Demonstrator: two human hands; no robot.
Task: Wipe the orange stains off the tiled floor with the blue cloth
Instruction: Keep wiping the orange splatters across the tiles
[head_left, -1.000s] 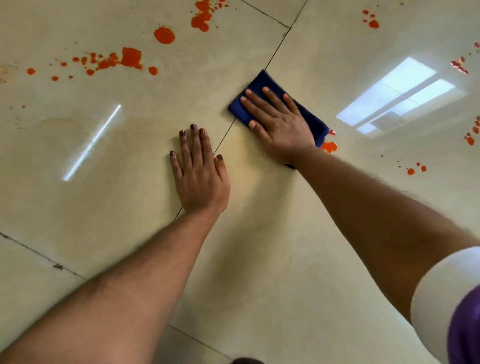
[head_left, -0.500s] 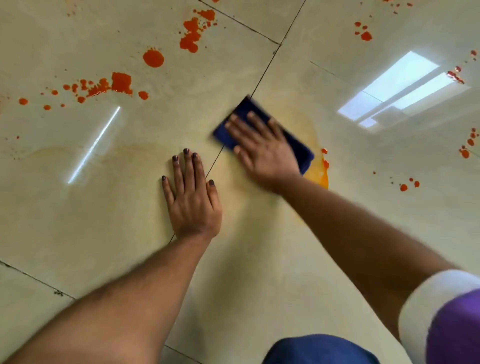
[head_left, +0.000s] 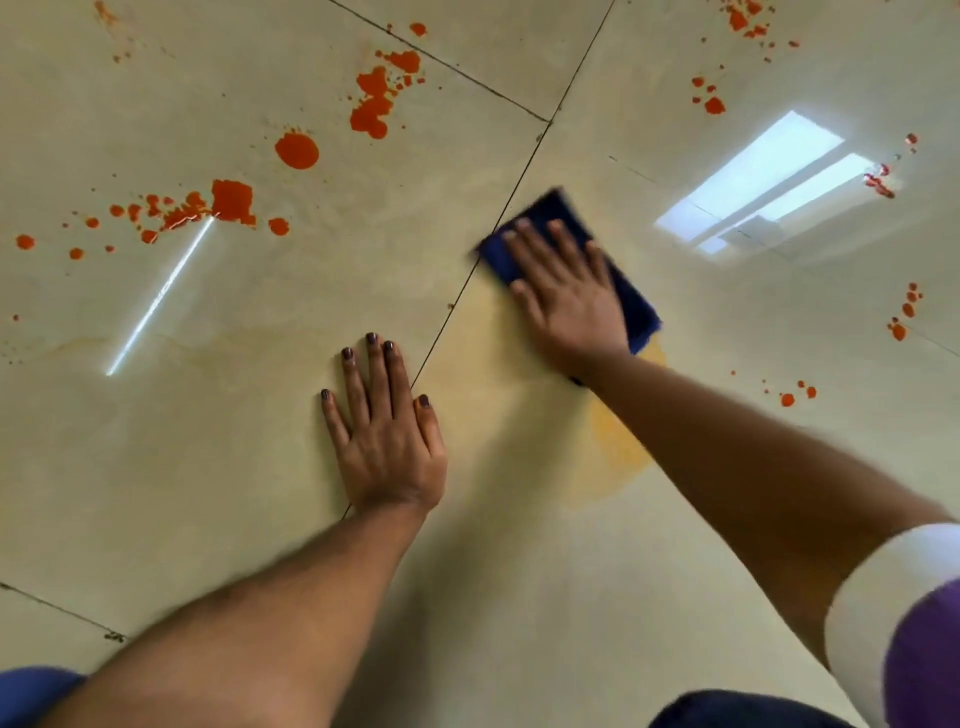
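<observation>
Cloth (head_left: 631, 299) under flat right fingers (head_left: 540, 249), stains (head_left: 234, 200) well apart

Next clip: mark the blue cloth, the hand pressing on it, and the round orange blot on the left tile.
blue cloth (head_left: 636, 306): head view, bare right end beside the wrist.
right hand (head_left: 569, 299): head view, back of the hand.
round orange blot (head_left: 296, 150): head view, its centre.

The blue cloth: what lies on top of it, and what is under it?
The right hand presses flat on the blue cloth. Around it, tiled floor carries a pale orange smear; the floor beneath is hidden.
</observation>
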